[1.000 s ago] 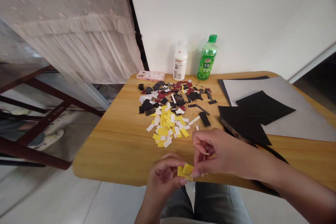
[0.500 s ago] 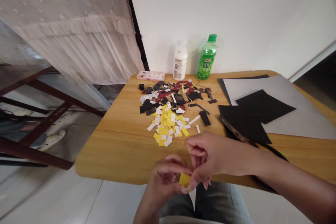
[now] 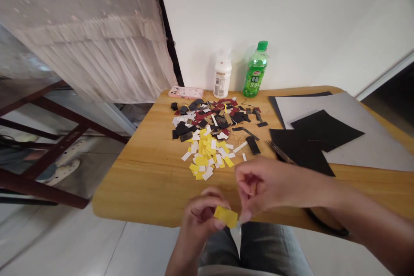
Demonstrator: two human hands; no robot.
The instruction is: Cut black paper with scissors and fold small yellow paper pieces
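Well, my left hand (image 3: 199, 214) has a yellow piece (image 3: 226, 217) pinched by its left end. Just right of that grip, my right hand (image 3: 258, 187) is curled, holding what I cannot tell; scissors (image 3: 280, 153) lie beyond it.

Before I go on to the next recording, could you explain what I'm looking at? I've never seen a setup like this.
There is no machine: a person works with two bare hands, filmed by one camera worn on the head, facing forward and down. The left hand pinches a yellow piece. The right hand is close to its edge; whether they touch, I can't tell. On the table lie scraps, a phone, partly hidden scissors, and a grey sheet partly under black pieces. A white bottle and green bottle stand at the back.
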